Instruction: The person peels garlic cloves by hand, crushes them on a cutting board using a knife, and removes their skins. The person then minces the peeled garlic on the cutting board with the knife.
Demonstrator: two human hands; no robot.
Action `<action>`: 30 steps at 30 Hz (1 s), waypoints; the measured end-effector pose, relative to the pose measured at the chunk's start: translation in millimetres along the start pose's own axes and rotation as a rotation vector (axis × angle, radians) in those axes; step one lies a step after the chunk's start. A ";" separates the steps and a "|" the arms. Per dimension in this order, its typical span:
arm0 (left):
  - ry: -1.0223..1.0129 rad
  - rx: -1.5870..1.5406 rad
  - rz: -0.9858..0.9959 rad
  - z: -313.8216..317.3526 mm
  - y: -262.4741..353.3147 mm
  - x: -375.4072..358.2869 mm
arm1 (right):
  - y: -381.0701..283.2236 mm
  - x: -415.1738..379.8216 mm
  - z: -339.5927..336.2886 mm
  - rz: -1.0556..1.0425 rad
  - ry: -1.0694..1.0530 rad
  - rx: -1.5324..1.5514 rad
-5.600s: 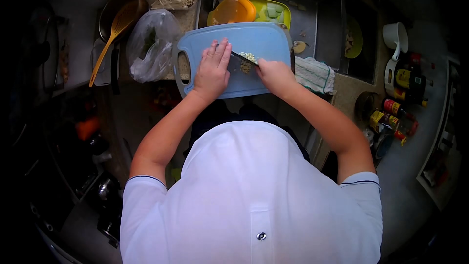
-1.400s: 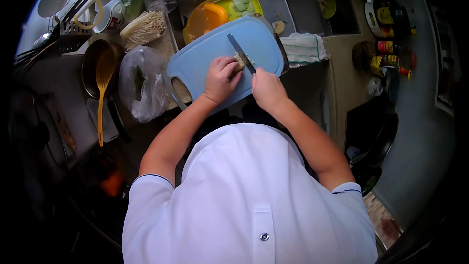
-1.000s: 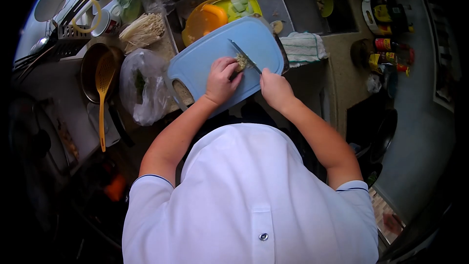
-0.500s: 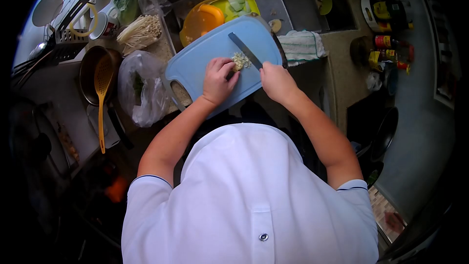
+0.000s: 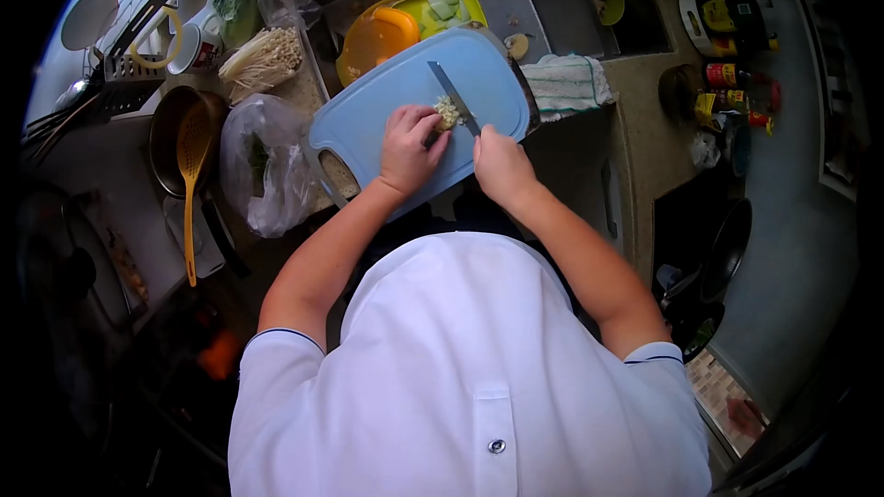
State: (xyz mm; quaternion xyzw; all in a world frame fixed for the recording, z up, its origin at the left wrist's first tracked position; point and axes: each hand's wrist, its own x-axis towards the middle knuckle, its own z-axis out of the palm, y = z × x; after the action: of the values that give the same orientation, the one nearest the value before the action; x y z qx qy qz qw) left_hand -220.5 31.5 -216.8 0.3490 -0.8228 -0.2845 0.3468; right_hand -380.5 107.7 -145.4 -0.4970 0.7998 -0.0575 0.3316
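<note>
A blue cutting board [image 5: 364, 124] lies slanted in front of me at the edge of the sink. On it is a small heap of pale chopped pieces, seemingly garlic [image 5: 448, 111]. My left hand [image 5: 411, 149] rests on the board with its fingers curled against the heap's near left side; the fingertips are partly hidden. Gripped by its handle in my right hand [image 5: 502, 164] is a kitchen knife [image 5: 451, 92]. Its dark blade points away and to the left, along the right side of the pieces.
Behind the board sit an orange container [image 5: 382, 37] and a green tray [image 5: 451, 7] with pale cut pieces. A striped cloth [image 5: 571, 87] lies at right. Enoki mushrooms [image 5: 265, 60], a plastic bag [image 5: 267, 166] and a yellow skimmer [image 5: 191, 166] on a pan are at left.
My right hand and the knife have shifted left, bringing the blade closer to the chopped pieces. My left hand stays nearly in place, curled at the heap.
</note>
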 end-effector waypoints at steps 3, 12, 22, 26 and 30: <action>0.018 0.003 0.022 2.8 0.8 0.0 | -5.4 3.2 -14.5 -0.042 -0.030 0.000; 0.071 -0.002 0.002 8.3 -2.0 4.2 | -17.5 -1.1 -4.6 0.004 -0.034 0.046; -0.002 0.003 0.038 -11.0 2.2 -2.5 | -27.5 -3.0 -0.7 0.048 -0.074 0.066; -0.024 0.047 0.078 -16.6 -0.7 -9.8 | -34.0 -5.6 4.1 0.149 -0.080 0.089; -0.029 0.016 0.041 -2.7 -6.8 -4.0 | -35.3 -2.2 -8.3 0.044 -0.097 0.035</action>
State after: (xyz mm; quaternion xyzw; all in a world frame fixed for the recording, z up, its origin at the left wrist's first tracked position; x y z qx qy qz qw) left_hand -213.8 29.9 -221.4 0.3308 -0.8369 -0.2755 0.3379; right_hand -358.0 89.9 -123.0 -0.4758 0.7924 -0.0403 0.3797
